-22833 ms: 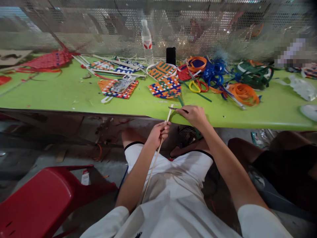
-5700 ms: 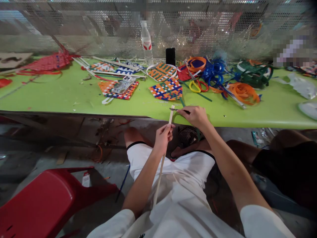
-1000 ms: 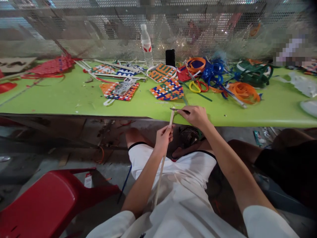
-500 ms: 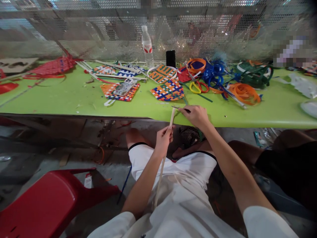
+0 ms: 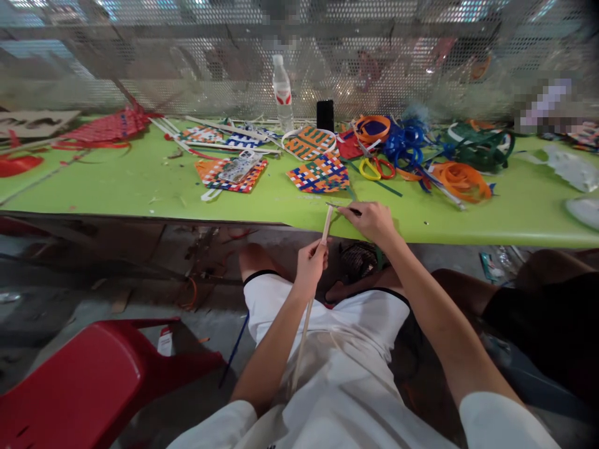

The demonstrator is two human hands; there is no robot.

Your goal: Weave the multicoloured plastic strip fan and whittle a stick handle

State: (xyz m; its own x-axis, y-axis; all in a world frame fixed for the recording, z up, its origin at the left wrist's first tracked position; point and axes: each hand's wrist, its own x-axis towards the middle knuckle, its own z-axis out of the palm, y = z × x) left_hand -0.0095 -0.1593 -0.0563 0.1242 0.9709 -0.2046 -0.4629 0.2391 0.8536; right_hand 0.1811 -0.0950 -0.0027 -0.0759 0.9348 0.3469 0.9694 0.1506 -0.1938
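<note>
My left hand (image 5: 311, 265) is closed around a long pale wooden strip (image 5: 327, 226). The strip's upper end points at the front edge of the table, and its lower end runs down past my wrist to my lap. My right hand (image 5: 372, 219) grips a small knife (image 5: 333, 205) with a thin blade, which lies across the strip's top end; whether the two touch is hard to tell. Just beyond the hands lies a woven multicoloured piece (image 5: 321, 173). Yellow and red-handled scissors (image 5: 371, 168) rest to its right.
A green table (image 5: 107, 181) spans the view. On it are a water bottle (image 5: 282, 93), a black phone (image 5: 324, 115), orange strap coils (image 5: 461, 181), blue strips (image 5: 406, 140) and red weaving (image 5: 110, 128). A red chair (image 5: 88, 380) stands at left; another person's leg (image 5: 468, 290) is at right.
The view has tilted slightly, so the table's things appear a little lower. Both hands keep nearly the same pose, with the blade still at the strip's upper end.
</note>
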